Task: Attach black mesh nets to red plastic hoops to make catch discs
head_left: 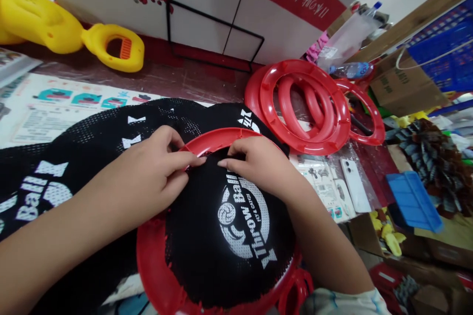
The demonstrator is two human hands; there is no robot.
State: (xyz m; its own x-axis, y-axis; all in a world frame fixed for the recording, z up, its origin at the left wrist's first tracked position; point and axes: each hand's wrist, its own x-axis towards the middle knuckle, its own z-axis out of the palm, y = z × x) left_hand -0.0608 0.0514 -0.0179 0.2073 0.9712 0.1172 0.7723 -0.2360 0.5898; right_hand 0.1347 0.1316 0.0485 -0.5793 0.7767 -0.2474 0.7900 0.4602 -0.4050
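Note:
A round black mesh fabric [207,261] printed "Throw Ball" in white lies across a red plastic ring [151,256] close to my body. At the ring's far side, my left hand [157,165] pinches the fabric's edge against the rim, thumb and forefinger closed. Just to its right, my right hand [260,162] has its fingers bent over the rim, gripping the same edge; its fingertips are partly hidden. Short red bits stick out along the fabric's near edge. More black printed mesh [92,128] spreads under and beyond my left arm.
Several red rings [342,113] are piled at the back right. Behind stands a white and red carton [207,24] with a black wire frame [218,20] before it. Yellow plastic toys [48,22] lie back left. A white phone [355,184] and blue bin [414,199] are to the right.

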